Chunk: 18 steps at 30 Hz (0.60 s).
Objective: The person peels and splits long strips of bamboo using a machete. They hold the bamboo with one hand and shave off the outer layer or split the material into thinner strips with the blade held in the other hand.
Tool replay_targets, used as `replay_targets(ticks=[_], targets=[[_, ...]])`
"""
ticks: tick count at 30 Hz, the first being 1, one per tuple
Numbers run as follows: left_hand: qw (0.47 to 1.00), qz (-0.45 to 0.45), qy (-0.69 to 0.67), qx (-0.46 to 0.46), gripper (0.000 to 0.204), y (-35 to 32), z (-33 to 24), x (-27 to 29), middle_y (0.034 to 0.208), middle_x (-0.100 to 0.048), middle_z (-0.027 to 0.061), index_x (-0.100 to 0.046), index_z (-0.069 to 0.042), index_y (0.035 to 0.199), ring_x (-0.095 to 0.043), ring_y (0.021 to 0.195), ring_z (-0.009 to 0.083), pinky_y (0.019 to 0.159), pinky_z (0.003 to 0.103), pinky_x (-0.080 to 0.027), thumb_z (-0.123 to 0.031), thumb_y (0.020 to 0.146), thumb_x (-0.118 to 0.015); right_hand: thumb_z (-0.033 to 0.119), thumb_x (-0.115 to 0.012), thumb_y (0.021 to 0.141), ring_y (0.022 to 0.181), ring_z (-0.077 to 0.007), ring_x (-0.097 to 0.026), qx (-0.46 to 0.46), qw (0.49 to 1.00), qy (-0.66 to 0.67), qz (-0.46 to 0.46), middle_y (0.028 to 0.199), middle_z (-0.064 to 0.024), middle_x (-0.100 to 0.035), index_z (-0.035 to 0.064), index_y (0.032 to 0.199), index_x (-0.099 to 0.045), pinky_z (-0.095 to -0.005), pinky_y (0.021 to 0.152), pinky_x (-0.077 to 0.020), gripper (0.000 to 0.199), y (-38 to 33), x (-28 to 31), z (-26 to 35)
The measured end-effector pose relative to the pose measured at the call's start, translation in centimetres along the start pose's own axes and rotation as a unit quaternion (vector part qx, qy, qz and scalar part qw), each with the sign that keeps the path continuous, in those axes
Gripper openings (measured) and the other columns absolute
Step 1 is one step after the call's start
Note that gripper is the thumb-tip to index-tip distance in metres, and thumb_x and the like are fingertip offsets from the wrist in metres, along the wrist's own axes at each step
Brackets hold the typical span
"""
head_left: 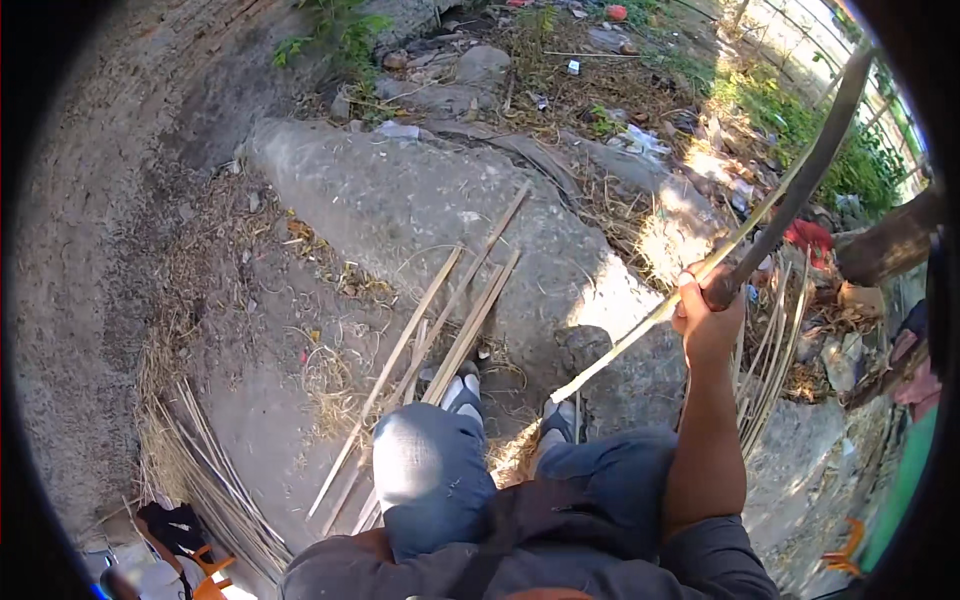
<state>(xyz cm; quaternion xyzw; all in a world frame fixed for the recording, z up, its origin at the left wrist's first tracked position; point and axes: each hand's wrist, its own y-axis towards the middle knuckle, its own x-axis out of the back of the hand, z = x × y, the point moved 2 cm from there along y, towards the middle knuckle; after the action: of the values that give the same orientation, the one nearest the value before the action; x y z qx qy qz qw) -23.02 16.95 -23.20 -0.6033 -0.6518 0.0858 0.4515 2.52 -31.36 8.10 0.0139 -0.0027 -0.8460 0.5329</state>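
My right hand is closed around the rounded brown end of a long, dark, curved tool that looks like a machete. It reaches up toward the far right. In the same grip, a pale bamboo strip slants along the tool, its near end hanging just above my right shoe. My left hand is out of the picture. Between my left leg and the big rock lie several long split bamboo strips, side by side.
A broad grey rock spreads in front of my feet. More thin strips lie in a bundle at the lower left and in another beyond my right forearm. A thick log juts in at the right. Litter and leaves cover the far ground.
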Motion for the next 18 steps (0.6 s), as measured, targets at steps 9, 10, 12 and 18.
replay_targets(ticks=[9, 10, 12, 18], targets=[[0.999, 0.004, 0.032, -0.002, 0.049, 1.4, -0.4, 1.9, 0.095, -0.072, 0.0131, -0.067, 0.002, 0.112, -0.067, 0.088, 0.0191, 0.083, 0.035, -0.052, -0.045, 0.098, -0.063, -0.007, -0.072, 0.085, 0.077, -0.0126, -0.062, -0.078, 0.995, -0.003, 0.063, 0.088, -0.0059, -0.067, 0.0002, 0.104, -0.063, -0.0294, 0.074, -0.0533, 0.023, -0.8, 0.0, -2.4], [0.999, -0.001, 0.034, -0.011, 0.049, 1.4, -0.3, 2.0, 0.095, -0.072, 0.0130, -0.067, 0.002, 0.112, -0.067, 0.088, 0.0190, 0.083, 0.035, -0.052, -0.044, 0.098, -0.063, -0.004, -0.073, 0.087, 0.080, -0.0129, -0.064, -0.050, 0.995, -0.055, 0.063, 0.089, -0.0065, -0.068, -0.0005, 0.106, -0.063, -0.0300, 0.078, -0.0536, 0.022, -1.5, -0.3, -1.2], [0.999, -0.007, 0.034, -0.032, 0.048, 1.5, 0.0, 2.4, 0.095, -0.072, 0.0129, -0.067, 0.002, 0.112, -0.067, 0.088, 0.0188, 0.083, 0.035, -0.052, -0.044, 0.098, -0.063, 0.005, -0.073, 0.090, 0.085, -0.0135, -0.066, 0.037, 0.988, -0.137, 0.059, 0.092, -0.0072, -0.070, -0.0014, 0.108, -0.063, -0.0312, 0.081, -0.0538, 0.021, -3.2, 0.3, -0.3], [0.990, -0.068, -0.005, -0.121, 0.047, 4.3, 2.5, 8.8, 0.094, -0.072, 0.0125, -0.068, 0.002, 0.112, -0.066, 0.087, 0.0181, 0.082, 0.034, -0.051, -0.043, 0.099, -0.062, 0.019, -0.079, 0.086, 0.069, -0.0125, -0.058, 0.091, 0.981, -0.161, 0.060, 0.075, -0.0005, -0.063, 0.0033, 0.101, -0.065, -0.0336, 0.069, -0.0510, 0.026, -9.4, 0.9, 4.1]])
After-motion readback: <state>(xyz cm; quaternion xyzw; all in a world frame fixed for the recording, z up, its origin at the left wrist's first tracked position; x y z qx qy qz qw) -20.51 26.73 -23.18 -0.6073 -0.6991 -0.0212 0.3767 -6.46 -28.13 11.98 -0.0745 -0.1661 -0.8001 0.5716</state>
